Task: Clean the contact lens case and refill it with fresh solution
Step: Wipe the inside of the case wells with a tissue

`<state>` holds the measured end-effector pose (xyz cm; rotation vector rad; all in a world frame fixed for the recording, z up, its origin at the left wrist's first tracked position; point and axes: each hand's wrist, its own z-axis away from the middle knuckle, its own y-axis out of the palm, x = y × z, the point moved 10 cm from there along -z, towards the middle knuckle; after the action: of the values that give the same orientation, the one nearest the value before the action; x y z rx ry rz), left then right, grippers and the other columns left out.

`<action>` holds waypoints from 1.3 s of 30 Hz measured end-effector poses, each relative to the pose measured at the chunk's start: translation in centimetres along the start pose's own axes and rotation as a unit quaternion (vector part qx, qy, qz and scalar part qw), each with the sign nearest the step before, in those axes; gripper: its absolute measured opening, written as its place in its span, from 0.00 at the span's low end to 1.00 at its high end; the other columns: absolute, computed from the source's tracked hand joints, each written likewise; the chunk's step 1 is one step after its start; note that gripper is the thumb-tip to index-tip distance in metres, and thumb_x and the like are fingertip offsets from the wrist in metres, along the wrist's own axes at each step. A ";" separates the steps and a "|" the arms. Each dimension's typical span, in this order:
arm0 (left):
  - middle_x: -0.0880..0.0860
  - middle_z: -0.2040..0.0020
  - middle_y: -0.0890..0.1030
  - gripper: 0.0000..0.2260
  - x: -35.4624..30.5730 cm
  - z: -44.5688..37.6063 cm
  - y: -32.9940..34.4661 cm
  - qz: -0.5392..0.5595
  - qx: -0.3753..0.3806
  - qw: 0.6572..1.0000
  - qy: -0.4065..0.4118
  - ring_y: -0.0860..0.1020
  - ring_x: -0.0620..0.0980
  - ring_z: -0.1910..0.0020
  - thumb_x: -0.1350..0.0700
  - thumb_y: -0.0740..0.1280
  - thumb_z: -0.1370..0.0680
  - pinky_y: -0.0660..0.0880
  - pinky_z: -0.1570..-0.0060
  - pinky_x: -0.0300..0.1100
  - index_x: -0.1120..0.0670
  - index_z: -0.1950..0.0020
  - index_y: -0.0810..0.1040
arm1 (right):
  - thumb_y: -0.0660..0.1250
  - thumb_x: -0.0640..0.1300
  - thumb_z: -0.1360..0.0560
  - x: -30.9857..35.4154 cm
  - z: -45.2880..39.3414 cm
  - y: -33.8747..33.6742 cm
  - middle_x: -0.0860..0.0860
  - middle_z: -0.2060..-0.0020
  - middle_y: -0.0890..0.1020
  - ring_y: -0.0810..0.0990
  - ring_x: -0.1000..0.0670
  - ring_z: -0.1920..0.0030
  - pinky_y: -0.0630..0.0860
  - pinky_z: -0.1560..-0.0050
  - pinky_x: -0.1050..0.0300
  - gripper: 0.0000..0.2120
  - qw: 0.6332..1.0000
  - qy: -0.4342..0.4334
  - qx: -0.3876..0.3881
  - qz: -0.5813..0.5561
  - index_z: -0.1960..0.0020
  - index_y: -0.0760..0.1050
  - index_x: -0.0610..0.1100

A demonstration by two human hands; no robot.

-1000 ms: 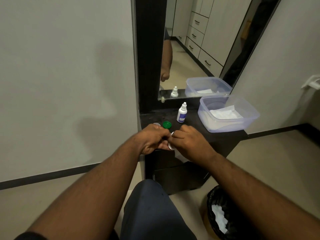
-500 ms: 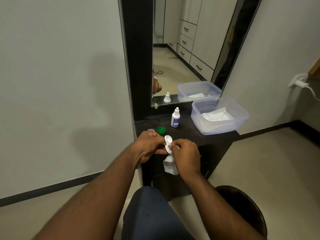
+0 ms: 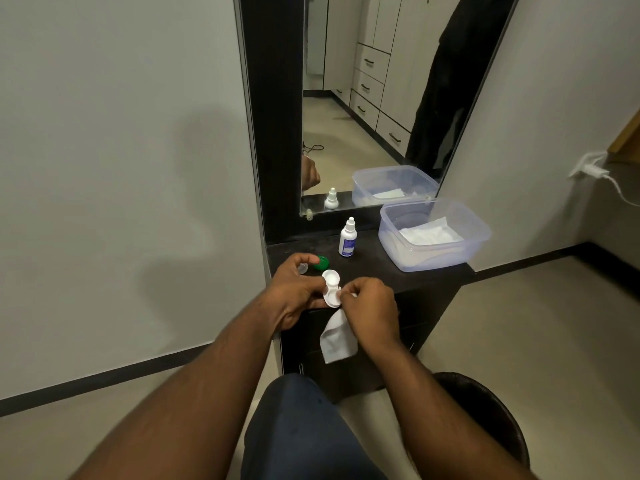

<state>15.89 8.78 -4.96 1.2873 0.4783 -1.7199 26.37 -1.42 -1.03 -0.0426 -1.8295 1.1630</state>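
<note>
white lens case in the left hand grip, tissue pinched by the right hand

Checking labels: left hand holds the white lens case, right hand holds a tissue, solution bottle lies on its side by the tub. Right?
Not quite. In the head view the solution bottle stands upright beside the tub. The rest holds: the left hand holds the white lens case, the right hand holds the tissue.
</note>
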 end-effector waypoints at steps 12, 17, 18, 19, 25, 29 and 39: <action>0.62 0.49 0.83 0.13 0.7 -0.2 0.3 -0.024 0.030 0.999 -0.017 0.84 0.54 0.58 0.73 0.64 0.26 0.82 0.65 0.43 0.64 0.44 0.80 | 0.70 0.40 0.28 -1.8 0.6 0.5 0.51 0.63 0.83 0.81 0.52 0.59 0.74 0.59 0.61 0.04 0.988 0.070 0.002 -0.138 0.59 0.83 0.43; 0.60 0.51 0.84 0.13 0.8 -0.5 0.3 -0.028 0.045 0.998 -0.021 0.84 0.53 0.60 0.73 0.66 0.26 0.82 0.63 0.43 0.63 0.45 0.81 | 0.72 0.40 0.30 -1.9 0.1 0.8 0.52 0.65 0.84 0.82 0.53 0.62 0.78 0.59 0.58 0.02 0.974 0.088 0.012 -0.208 0.61 0.84 0.44; 0.61 0.51 0.84 0.12 0.9 -0.6 0.2 -0.027 0.044 0.998 -0.022 0.84 0.54 0.59 0.73 0.66 0.26 0.82 0.62 0.44 0.63 0.46 0.82 | 0.72 0.40 0.30 -1.8 0.0 0.9 0.52 0.65 0.84 0.82 0.53 0.62 0.78 0.59 0.57 0.03 0.973 0.091 0.018 -0.213 0.62 0.83 0.44; 0.61 0.50 0.84 0.12 1.0 -0.8 0.1 -0.026 0.042 0.998 -0.024 0.84 0.54 0.59 0.73 0.66 0.27 0.82 0.62 0.45 0.63 0.46 0.82 | 0.72 0.40 0.30 -1.9 0.0 1.0 0.52 0.65 0.84 0.81 0.53 0.63 0.79 0.59 0.57 0.03 0.970 0.092 0.025 -0.223 0.62 0.83 0.45; 0.61 0.50 0.83 0.12 1.2 -1.1 -0.2 -0.019 0.030 0.999 -0.029 0.84 0.56 0.57 0.74 0.65 0.27 0.83 0.61 0.48 0.63 0.49 0.82 | 0.73 0.39 0.30 -2.8 1.0 0.8 0.51 0.67 0.84 0.80 0.58 0.65 0.75 0.61 0.61 0.02 0.959 0.052 0.126 -0.250 0.62 0.84 0.44; 0.61 0.51 0.83 0.12 0.9 -0.9 0.2 -0.018 0.041 0.999 -0.029 0.83 0.55 0.57 0.74 0.65 0.27 0.83 0.63 0.46 0.63 0.49 0.81 | 0.71 0.40 0.28 1.2 -0.4 -2.6 0.52 0.60 0.83 0.80 0.56 0.59 0.75 0.56 0.61 0.05 0.972 -0.206 0.094 -0.065 0.54 0.84 0.45; 0.62 0.49 0.83 0.11 1.1 -0.8 0.1 -0.026 0.045 0.997 -0.054 0.84 0.56 0.57 0.73 0.65 0.27 0.83 0.61 0.47 0.63 0.49 0.82 | 0.74 0.43 0.33 5.8 2.4 1.2 0.50 0.64 0.81 0.77 0.48 0.64 0.71 0.67 0.55 0.06 0.787 -0.538 0.126 0.275 0.57 0.81 0.46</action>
<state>16.41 8.85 -6.23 1.2461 0.3787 -1.8632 20.86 0.31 1.82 0.3352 -2.7166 2.1246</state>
